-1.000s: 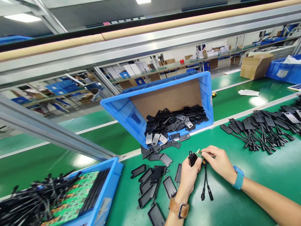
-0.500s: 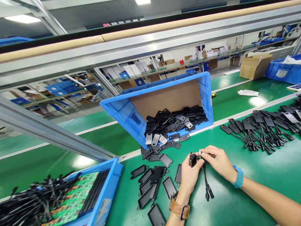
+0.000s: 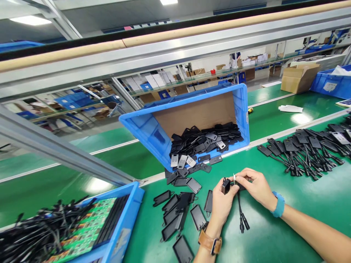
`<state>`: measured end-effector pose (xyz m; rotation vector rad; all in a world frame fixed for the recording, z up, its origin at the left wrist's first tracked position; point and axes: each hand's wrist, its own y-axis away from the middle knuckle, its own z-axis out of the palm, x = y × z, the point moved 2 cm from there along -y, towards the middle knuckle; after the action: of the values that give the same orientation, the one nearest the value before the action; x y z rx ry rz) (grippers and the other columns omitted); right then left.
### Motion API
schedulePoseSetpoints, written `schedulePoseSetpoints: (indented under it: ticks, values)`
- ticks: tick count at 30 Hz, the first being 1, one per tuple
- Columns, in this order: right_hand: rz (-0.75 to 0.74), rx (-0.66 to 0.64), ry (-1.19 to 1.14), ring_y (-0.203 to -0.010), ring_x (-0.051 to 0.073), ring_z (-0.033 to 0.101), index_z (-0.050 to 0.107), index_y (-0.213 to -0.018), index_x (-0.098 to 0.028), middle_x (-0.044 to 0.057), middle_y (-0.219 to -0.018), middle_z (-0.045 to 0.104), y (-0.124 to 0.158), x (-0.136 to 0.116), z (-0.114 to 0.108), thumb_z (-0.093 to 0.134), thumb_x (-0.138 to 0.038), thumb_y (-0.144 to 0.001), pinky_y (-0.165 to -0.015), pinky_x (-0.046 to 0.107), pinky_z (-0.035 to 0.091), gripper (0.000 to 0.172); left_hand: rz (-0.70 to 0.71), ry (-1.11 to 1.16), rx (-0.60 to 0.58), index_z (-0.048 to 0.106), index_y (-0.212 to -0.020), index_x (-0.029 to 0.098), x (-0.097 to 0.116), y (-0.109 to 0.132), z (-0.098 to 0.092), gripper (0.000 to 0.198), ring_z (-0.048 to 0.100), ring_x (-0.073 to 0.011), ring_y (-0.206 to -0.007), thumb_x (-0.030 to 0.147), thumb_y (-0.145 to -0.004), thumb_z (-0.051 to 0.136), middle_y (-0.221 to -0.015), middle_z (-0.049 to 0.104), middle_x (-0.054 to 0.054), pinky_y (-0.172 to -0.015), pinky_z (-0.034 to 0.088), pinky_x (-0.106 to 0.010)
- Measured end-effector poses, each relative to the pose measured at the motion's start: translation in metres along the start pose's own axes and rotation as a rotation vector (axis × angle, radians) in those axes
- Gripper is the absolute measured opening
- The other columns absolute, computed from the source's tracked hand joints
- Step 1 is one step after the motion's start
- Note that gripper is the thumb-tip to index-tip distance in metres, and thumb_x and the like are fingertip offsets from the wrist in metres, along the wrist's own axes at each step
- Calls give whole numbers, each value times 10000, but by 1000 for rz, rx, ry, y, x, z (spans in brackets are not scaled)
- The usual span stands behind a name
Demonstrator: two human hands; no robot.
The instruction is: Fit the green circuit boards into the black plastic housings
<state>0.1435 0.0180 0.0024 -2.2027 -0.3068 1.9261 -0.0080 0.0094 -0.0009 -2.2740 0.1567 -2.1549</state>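
My left hand is closed around a small black plastic case, which sticks up above the thumb. My right hand pinches a thin circuit board, held edge-on beside the case. My left fingertips meet it too, though the exact contact is hidden. Below the hands a black two-ended cable hangs down, its connectors just over the green table. Left of my left wrist lie several open black case halves.
A tilted blue crate holds flat black covers, some spilling onto the table. At lower left, another blue crate carries green circuit boards and black cables. Finished-looking cased units with cables lie at right. A white glove rests behind.
The view has shifted very slightly. Both hands keep their grip on the case and the circuit board, with only a small turn of the board between the fingers.
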Motion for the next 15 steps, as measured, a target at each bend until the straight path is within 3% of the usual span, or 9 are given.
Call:
schedulePoseSetpoints:
  ticks: [4,9,15]
  values:
    - [-10,-48,-72,-788,169,625,765,-905,-207,46,-871,689,-1,-3,-4,655,-348,-907,-690,275,494,179,144,-99,35,692,-992,183,1,3,1,202,654,-200,-858,284,-820,717,-937,718,-55,-784,507,-315]
    - [-80,-124,-109,-842,165,628,747,-914,-220,40,-915,676,3,-5,-18,677,-294,-894,-747,273,520,104,561,-489,53,637,-1144,190,12,18,5,283,628,-220,-1057,98,-894,541,-1136,676,-107,-912,507,-351]
    - [-77,-123,-68,-876,178,627,738,-938,-230,51,-964,676,1,13,-34,729,-266,-846,-768,281,526,99,633,-861,29,597,-1224,141,26,24,8,337,642,-248,-987,147,-970,376,-1130,674,-155,-820,525,-360]
